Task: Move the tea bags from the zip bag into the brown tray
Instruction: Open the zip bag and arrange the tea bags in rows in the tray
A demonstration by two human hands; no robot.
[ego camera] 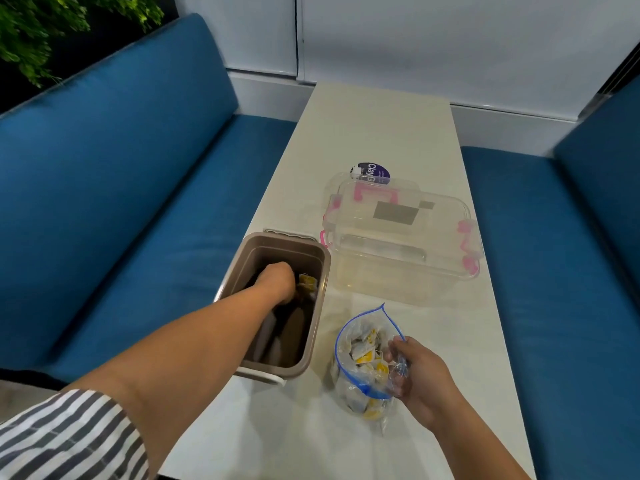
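Observation:
The brown tray (318, 296), a deep rectangular tub, stands at the table's left edge. My left hand (277, 280) reaches down inside it, fingers closed around yellow-tagged tea bags (307, 283) near the far right corner. To the right, on the table, sits the clear zip bag (363, 368) with a blue seal, its mouth open and several tea bags inside. My right hand (420, 379) pinches the bag's right rim and holds it open.
A clear plastic box with pink latches (401, 244) stands behind the zip bag, with a purple-labelled pouch (374, 172) beyond it. The narrow white table (381, 126) runs between two blue sofas (121, 185). A lid (289, 234) lies behind the tray.

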